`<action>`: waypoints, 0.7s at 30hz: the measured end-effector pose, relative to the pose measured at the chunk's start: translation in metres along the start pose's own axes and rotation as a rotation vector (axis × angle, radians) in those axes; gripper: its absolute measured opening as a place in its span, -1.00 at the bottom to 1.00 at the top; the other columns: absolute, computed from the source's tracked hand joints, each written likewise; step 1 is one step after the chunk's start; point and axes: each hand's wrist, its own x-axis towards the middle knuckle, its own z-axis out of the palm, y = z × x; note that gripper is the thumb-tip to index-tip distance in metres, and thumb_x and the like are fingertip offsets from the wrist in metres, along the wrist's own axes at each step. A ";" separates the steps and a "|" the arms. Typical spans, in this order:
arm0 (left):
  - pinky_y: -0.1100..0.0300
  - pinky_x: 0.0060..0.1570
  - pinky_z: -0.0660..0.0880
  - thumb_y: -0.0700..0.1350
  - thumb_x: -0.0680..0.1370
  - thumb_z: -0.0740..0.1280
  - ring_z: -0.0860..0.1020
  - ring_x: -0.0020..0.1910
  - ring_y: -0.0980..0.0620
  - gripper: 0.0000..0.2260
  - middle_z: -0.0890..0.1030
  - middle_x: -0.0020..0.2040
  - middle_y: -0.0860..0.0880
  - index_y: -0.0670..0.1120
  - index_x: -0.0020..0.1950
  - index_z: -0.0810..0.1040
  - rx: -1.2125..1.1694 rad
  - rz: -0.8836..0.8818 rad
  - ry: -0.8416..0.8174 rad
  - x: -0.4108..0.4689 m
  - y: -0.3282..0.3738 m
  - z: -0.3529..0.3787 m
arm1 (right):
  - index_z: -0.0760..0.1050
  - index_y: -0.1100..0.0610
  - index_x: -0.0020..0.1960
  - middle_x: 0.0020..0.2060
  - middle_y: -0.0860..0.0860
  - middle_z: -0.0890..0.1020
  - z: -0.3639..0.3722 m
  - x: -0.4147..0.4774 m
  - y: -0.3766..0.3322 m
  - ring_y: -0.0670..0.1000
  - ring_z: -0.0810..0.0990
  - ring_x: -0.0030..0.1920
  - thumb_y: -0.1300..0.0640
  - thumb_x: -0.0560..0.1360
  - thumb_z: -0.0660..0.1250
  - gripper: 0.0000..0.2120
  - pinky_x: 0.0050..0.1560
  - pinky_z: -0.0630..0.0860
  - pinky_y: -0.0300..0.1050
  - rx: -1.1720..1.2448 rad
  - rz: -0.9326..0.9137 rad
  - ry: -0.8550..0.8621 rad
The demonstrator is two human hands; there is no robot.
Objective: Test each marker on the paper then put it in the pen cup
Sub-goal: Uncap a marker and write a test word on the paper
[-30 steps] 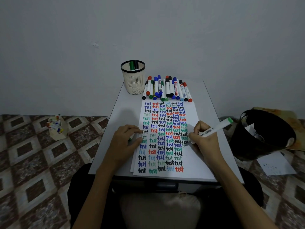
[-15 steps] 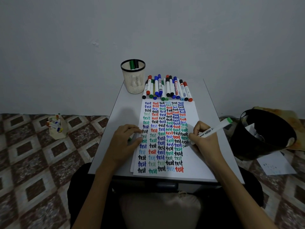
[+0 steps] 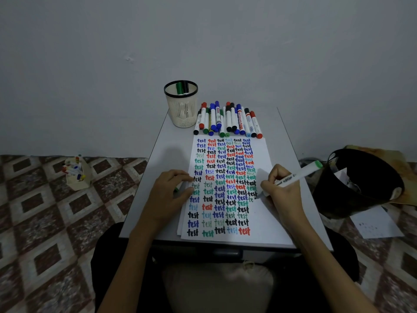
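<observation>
- Head view, looking down at a small grey tabletop (image 3: 171,141) against a pale wall, with a person's two arms reaching in from below.
- A sheet of paper (image 3: 266,222) lies lengthwise on it, filled with columns of the word "test" in black, blue, red and green.
- The right hand (image 3: 282,195) has its fingers (image 3: 274,175) closed around a white marker (image 3: 295,177) with a green end, tip down on the paper at the right-hand column.
- What has changed over the last second: a pale green "te" (image 3: 251,199) now sits beside the tip where the paper was blank, and the barrel has tipped a little lower to the right. The word looks half written, so this marker's test is likely nearly finished.
- The left hand (image 3: 167,195) has stayed flat on the paper's left edge, holding it steady. Its fingers are curled over something small and green, probably the cap, though I cannot tell for sure.
- The cup (image 3: 181,109), a pale mesh one with a dark rim, stands at the far left of the tabletop with a green and a black marker inside.
- A row of markers (image 3: 228,120) lies just beside the cup, above the paper, apparently awaiting testing.
- Judging by that row, most of the task remains.
</observation>
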 end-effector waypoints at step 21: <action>0.24 0.11 0.37 0.16 0.46 0.24 0.40 0.12 0.18 -0.61 0.49 0.09 0.11 -0.06 0.12 0.59 -0.009 -0.006 0.001 -0.001 0.000 0.000 | 0.26 0.21 -0.39 -0.55 -0.02 0.34 0.002 -0.002 -0.005 -0.14 0.28 -0.53 0.51 0.32 0.24 -0.72 -0.51 0.26 -0.33 0.020 -0.022 0.040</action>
